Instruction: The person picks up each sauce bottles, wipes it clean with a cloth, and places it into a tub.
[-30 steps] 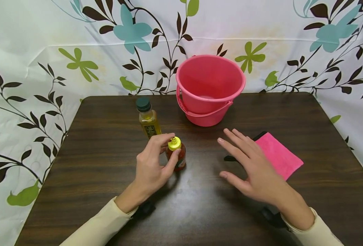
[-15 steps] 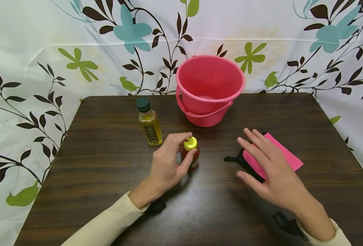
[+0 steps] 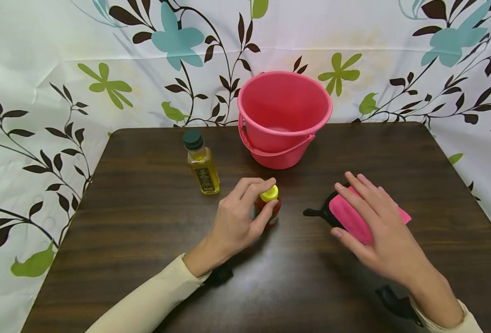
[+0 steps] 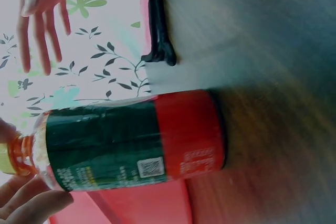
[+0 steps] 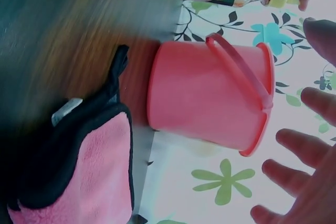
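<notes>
My left hand [image 3: 238, 223] pinches a ketchup bottle [image 4: 121, 142] at its neck, just under the yellow cap [image 3: 269, 193]. The bottle is upright, with a green and red label; in the head view the fingers hide part of it. Fingers spread, my right hand [image 3: 380, 231] hovers over a pink plush cloth [image 5: 102, 166] with black edging and a black loop, holding nothing. To the left of the ketchup stands a square glass bottle of yellow oil [image 3: 204, 171] with a dark green cap.
A pink bucket [image 5: 205, 93] stands at the back of the dark wooden table [image 3: 145, 222], its handle lowered at the front. Behind the table hangs a white sheet [image 3: 104, 37] printed with leaves and flowers.
My left hand has moved right with the ketchup bottle, away from the oil bottle. My right hand has shifted right too, further over the pink cloth, uncovering its black loop.
</notes>
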Action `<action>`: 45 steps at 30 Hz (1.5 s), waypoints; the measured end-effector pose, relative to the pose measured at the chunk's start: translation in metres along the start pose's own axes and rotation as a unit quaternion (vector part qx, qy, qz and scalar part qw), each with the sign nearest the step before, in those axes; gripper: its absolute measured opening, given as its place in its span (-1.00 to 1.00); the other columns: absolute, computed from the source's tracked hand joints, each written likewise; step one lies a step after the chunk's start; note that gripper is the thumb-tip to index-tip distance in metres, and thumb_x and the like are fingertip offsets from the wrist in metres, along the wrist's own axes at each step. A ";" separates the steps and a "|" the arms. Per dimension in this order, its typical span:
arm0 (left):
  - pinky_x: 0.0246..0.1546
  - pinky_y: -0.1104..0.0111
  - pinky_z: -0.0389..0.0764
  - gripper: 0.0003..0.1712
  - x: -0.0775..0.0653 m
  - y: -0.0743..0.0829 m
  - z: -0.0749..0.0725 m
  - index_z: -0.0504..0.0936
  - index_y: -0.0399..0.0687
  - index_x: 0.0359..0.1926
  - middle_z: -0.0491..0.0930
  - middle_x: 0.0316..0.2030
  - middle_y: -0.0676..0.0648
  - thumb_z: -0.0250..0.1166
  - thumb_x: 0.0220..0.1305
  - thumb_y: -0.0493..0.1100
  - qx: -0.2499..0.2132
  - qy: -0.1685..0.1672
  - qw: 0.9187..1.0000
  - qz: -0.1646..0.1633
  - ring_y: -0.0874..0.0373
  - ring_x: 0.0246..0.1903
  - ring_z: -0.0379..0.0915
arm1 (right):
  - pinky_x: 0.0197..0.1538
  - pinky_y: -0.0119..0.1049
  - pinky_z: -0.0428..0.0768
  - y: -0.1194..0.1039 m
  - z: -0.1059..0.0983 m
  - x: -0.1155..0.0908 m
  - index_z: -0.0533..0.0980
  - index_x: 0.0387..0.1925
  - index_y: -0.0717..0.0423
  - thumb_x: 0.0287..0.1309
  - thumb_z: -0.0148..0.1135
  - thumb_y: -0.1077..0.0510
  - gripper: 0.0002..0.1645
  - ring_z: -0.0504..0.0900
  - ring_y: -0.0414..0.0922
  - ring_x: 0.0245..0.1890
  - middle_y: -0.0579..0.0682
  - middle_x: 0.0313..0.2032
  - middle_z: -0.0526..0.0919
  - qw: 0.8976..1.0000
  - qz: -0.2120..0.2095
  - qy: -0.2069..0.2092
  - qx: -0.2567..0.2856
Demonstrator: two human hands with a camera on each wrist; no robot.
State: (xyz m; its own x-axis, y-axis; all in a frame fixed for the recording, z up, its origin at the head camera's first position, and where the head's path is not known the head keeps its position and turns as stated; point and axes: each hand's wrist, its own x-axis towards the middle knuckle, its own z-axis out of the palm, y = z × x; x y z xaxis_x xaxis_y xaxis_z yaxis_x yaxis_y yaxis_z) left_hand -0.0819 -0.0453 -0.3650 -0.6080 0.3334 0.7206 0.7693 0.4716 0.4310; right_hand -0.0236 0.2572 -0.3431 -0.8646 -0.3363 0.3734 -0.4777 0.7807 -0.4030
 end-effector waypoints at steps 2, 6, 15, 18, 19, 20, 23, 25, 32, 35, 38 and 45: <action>-0.10 0.29 0.81 -0.45 0.000 0.000 -0.001 0.64 -0.17 0.21 0.67 -0.04 -0.17 0.56 0.20 -0.24 -0.001 -0.005 1.000 -0.003 0.06 -0.12 0.71 | 0.62 0.43 -0.01 0.002 0.000 0.000 0.31 0.60 -0.19 -0.08 0.64 0.02 0.18 0.12 0.20 0.66 0.03 0.65 0.22 1.000 0.014 -0.001 -0.009; -0.11 0.31 0.80 -0.46 0.001 0.001 -0.004 0.67 -0.18 0.20 0.68 -0.07 -0.16 0.57 0.18 -0.24 -0.003 -0.013 1.000 -0.006 0.07 -0.14 0.71 | 0.53 0.60 -0.10 0.007 0.003 0.000 0.24 0.63 -0.26 0.00 0.60 -0.15 0.18 0.04 0.31 0.66 0.09 0.68 0.14 0.997 0.059 -0.021 -0.040; -0.17 0.35 0.78 -0.49 0.001 0.002 -0.006 0.70 -0.19 0.16 0.67 -0.11 -0.14 0.58 0.18 -0.23 0.007 -0.017 1.000 0.003 0.11 -0.21 0.69 | 0.39 0.76 -0.16 0.031 0.015 -0.003 0.07 0.69 -0.31 0.10 0.47 -0.36 0.24 -0.14 0.52 0.63 0.31 0.68 -0.02 0.981 0.143 -0.088 -0.094; -0.18 0.35 0.77 -0.48 0.001 0.002 -0.006 0.70 -0.18 0.16 0.67 -0.11 -0.13 0.58 0.17 -0.23 0.012 -0.015 1.000 0.007 0.11 -0.21 0.69 | 0.35 0.79 -0.15 0.037 0.020 -0.005 0.04 0.70 -0.33 0.10 0.46 -0.38 0.26 -0.16 0.55 0.62 0.33 0.67 -0.05 0.976 0.165 -0.101 -0.102; -0.18 0.35 0.77 -0.48 0.001 0.002 -0.006 0.70 -0.18 0.16 0.67 -0.11 -0.13 0.58 0.17 -0.23 0.014 -0.014 1.000 0.009 0.11 -0.21 0.69 | 0.33 0.80 -0.15 0.039 0.022 -0.006 0.03 0.70 -0.33 0.10 0.45 -0.39 0.26 -0.16 0.56 0.61 0.34 0.67 -0.05 0.974 0.172 -0.106 -0.104; -0.17 0.36 0.78 -0.48 0.001 0.002 -0.006 0.69 -0.18 0.17 0.66 -0.10 -0.13 0.58 0.17 -0.23 0.014 -0.014 1.000 0.010 0.11 -0.21 0.69 | 0.32 0.81 -0.14 0.041 0.025 -0.007 0.02 0.71 -0.33 0.10 0.45 -0.40 0.27 -0.16 0.58 0.60 0.35 0.67 -0.06 0.972 0.178 -0.110 -0.107; -0.18 0.36 0.77 -0.48 0.001 0.001 -0.005 0.69 -0.18 0.17 0.66 -0.11 -0.13 0.58 0.18 -0.22 0.019 -0.010 1.000 0.018 0.11 -0.21 0.69 | 0.28 0.83 -0.13 0.047 0.032 -0.011 -0.01 0.71 -0.30 0.12 0.40 -0.44 0.27 -0.18 0.61 0.59 0.37 0.67 -0.09 0.965 0.190 -0.130 -0.124; -0.18 0.37 0.77 -0.48 0.001 0.002 -0.004 0.69 -0.18 0.17 0.66 -0.10 -0.13 0.57 0.19 -0.21 0.020 -0.010 1.000 0.019 0.11 -0.21 0.69 | 0.28 0.84 -0.17 0.051 0.036 -0.012 -0.04 0.72 -0.26 0.16 0.35 -0.47 0.27 -0.23 0.63 0.59 0.38 0.67 -0.16 0.960 0.198 -0.151 -0.130; -0.21 0.36 0.77 -0.50 0.000 0.001 -0.004 0.71 -0.18 0.15 0.66 -0.12 -0.13 0.58 0.18 -0.22 0.022 -0.007 1.000 0.013 0.12 -0.22 0.69 | 0.30 0.83 -0.34 0.057 0.048 -0.017 -0.07 0.73 -0.17 0.24 0.19 -0.57 0.26 -0.33 0.63 0.59 0.36 0.69 -0.35 0.941 0.224 -0.219 -0.126; -0.21 0.36 0.76 -0.50 0.000 0.001 -0.004 0.71 -0.18 0.15 0.66 -0.12 -0.13 0.58 0.18 -0.22 0.023 -0.006 1.000 0.014 0.12 -0.22 0.69 | 0.28 0.83 -0.38 0.058 0.049 -0.019 -0.09 0.73 -0.15 0.25 0.17 -0.57 0.26 -0.36 0.62 0.60 0.35 0.69 -0.40 0.939 0.226 -0.231 -0.116; -0.22 0.37 0.76 -0.50 0.000 0.002 -0.004 0.71 -0.17 0.15 0.66 -0.13 -0.13 0.58 0.18 -0.21 0.024 -0.005 1.000 0.014 0.12 -0.23 0.69 | 0.26 0.84 -0.40 0.058 0.049 -0.019 -0.12 0.73 -0.15 0.25 0.17 -0.57 0.27 -0.39 0.62 0.60 0.33 0.69 -0.44 0.938 0.226 -0.238 -0.113; -0.20 0.35 0.77 -0.51 0.001 0.002 -0.005 0.71 -0.18 0.15 0.67 -0.12 -0.13 0.58 0.19 -0.20 0.023 -0.013 1.000 0.008 0.11 -0.21 0.70 | 0.25 0.85 -0.42 0.060 0.050 -0.019 -0.17 0.74 -0.18 0.29 0.15 -0.56 0.26 -0.42 0.63 0.59 0.30 0.69 -0.48 0.936 0.230 -0.245 -0.101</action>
State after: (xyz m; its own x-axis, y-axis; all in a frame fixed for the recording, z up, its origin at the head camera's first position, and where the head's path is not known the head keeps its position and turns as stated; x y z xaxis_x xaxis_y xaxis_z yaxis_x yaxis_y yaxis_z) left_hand -0.0798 -0.0483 -0.3607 -0.6010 0.3625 0.7123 0.7695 0.5032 0.3932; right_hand -0.0439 0.2844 -0.4157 -0.9633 -0.1024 -0.2482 -0.0409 0.9695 -0.2415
